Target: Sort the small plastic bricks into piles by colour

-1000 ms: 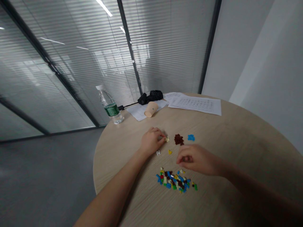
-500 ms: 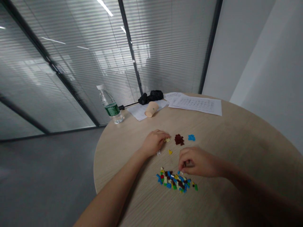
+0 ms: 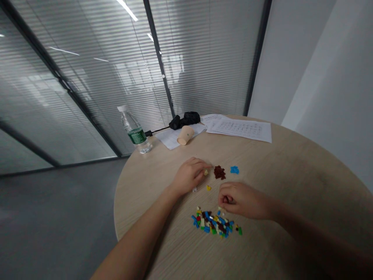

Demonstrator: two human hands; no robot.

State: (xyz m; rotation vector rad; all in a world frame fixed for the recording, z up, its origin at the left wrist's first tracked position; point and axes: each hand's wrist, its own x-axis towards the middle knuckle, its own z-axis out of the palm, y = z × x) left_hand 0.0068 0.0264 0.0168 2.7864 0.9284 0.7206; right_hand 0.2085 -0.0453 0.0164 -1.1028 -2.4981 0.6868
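Note:
A mixed heap of small coloured bricks (image 3: 215, 224) lies on the round wooden table (image 3: 291, 182). My right hand (image 3: 243, 200) rests just above the heap with its fingers curled in a pinch at the heap's upper edge; what it holds is too small to make out. My left hand (image 3: 189, 175) lies further back, fingertips pinched by a small cream pile (image 3: 206, 172). Beside that sit a dark brown pile (image 3: 219, 172) and a blue pile (image 3: 234, 170). A yellow piece (image 3: 208, 188) and a white piece (image 3: 194, 189) lie between the hands.
At the table's far side stand a water bottle (image 3: 134, 132), a tipped paper cup (image 3: 185, 135), a black bundle with a cable (image 3: 184, 119) and printed sheets (image 3: 241, 128). Glass walls with blinds stand behind. The table's left edge drops to grey floor.
My right hand has come down and back toward the mixed heap, its fingers now at the heap's top edge. My left hand has crept slightly right over the cream pile.

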